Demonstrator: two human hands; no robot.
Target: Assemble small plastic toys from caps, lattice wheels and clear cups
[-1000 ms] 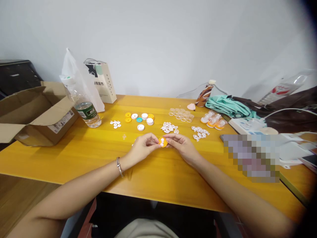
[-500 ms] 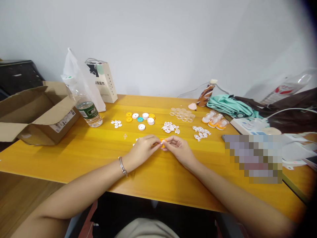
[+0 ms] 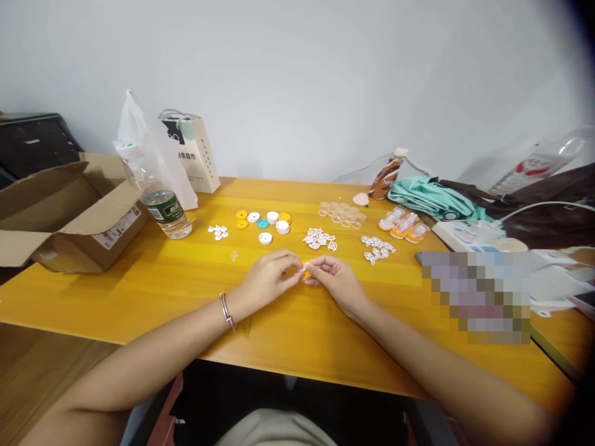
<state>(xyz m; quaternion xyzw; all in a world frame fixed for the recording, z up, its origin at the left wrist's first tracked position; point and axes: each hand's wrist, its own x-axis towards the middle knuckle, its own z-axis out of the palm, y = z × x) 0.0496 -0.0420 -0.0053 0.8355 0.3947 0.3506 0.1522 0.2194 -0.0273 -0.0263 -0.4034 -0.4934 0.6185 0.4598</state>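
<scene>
My left hand (image 3: 268, 277) and my right hand (image 3: 335, 279) meet over the middle of the yellow wooden table (image 3: 297, 334). Both pinch a small orange round piece (image 3: 304, 267) between their fingertips, and a bit of white shows on it. A silver bracelet (image 3: 225, 311) sits on my left wrist. Behind the hands lie coloured round caps (image 3: 266, 223) in orange, white and teal, and a heap of white cut-out pieces (image 3: 318, 238).
An open cardboard box (image 3: 65, 210) and a water bottle (image 3: 160, 198) stand at the left, with a paper bag (image 3: 195, 152) behind. Clear rings (image 3: 341, 214), more white pieces (image 3: 376, 248), a brown bottle (image 3: 385, 176) and a teal cloth (image 3: 432, 198) lie to the right.
The orange piece was held flat and plainly visible a second ago; now both hands have closed tighter round it and it is mostly covered by the fingertips.
</scene>
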